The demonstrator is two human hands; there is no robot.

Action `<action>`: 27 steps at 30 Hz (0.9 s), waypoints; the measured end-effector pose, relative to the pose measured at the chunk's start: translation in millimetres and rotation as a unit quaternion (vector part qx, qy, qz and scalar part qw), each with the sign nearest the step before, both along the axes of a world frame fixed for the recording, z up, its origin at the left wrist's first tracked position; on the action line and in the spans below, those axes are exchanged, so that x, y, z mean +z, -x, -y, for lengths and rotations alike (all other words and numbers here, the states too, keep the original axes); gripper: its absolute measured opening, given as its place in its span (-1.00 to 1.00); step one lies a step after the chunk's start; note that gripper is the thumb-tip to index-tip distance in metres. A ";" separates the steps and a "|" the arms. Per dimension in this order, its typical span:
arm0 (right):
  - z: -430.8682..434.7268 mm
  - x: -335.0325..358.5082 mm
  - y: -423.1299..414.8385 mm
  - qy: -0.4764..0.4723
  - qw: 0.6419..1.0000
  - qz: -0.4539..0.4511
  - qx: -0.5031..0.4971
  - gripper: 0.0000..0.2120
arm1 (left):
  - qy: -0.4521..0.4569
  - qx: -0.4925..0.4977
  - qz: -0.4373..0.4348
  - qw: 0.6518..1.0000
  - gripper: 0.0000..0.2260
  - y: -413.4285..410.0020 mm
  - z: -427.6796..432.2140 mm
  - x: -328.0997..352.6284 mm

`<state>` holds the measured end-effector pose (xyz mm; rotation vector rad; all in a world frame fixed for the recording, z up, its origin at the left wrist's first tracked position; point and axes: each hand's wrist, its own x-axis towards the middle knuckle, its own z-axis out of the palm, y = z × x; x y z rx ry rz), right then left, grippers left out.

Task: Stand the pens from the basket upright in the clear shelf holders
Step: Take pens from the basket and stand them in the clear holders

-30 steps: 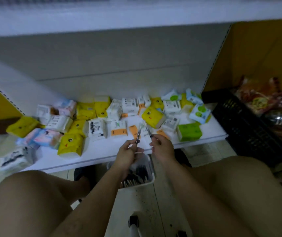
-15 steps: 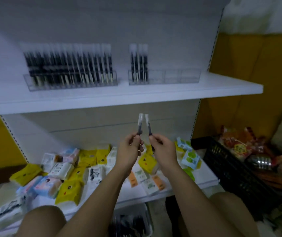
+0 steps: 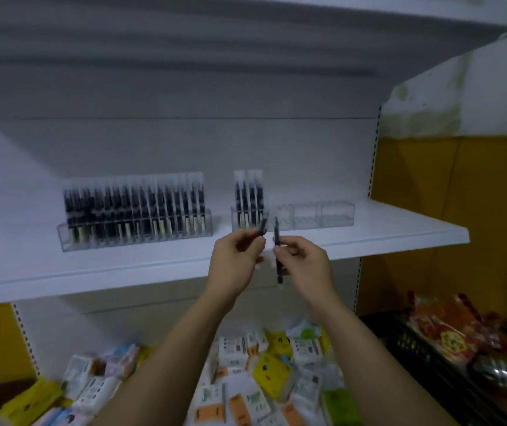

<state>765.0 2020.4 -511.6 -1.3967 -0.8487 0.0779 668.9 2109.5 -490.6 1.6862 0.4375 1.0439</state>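
**Two pens up at the shelf, one in each hand**

Both hands are up in front of the white shelf (image 3: 399,238), pretty much dead centre of the view. The left hand (image 3: 237,256) has its fingers curled round a dark pen (image 3: 262,226), which tilts up toward 1 o'clock. The right hand (image 3: 304,262) pinches a second pen (image 3: 279,272) between thumb and fingertips. That one is close to upright, and its lower end pokes out below the hand toward 6 o'clock. The two pens sit just beside each other with a small gap, not touching as far as I can tell.

On the shelf, the long clear holder (image 3: 135,233) at 9 o'clock from the hands is packed with upright pens. The second clear holder (image 3: 323,215) is at about 1 o'clock from the hands. A little cluster of standing pens (image 3: 248,195) fills its left end, and the tilted pen's top overlaps the holder's front right there.

Down at 6 o'clock, a lower shelf is littered with tissue packs (image 3: 272,368) in yellow, white and green. At 4 o'clock there's a black crate (image 3: 412,348) with red snack bags (image 3: 442,330) in it. It's all a bit blurry, tbh.
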 end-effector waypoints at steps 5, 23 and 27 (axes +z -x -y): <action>-26.9 42.1 -36.4 -0.002 0.999 0.048 0.002 -0.83 | -0.090 -0.004 -0.066 0.994 -0.81 -23.2 -27.0 46.0; -122.7 102.5 -170.1 0.037 0.996 0.087 -0.002 -0.81 | -0.313 0.052 -0.078 0.945 -0.18 -134.6 -91.1 130.2; -128.0 96.7 -177.9 0.039 0.995 0.096 -0.007 -0.89 | -0.385 0.064 -0.088 0.917 -0.29 -142.5 -93.4 135.7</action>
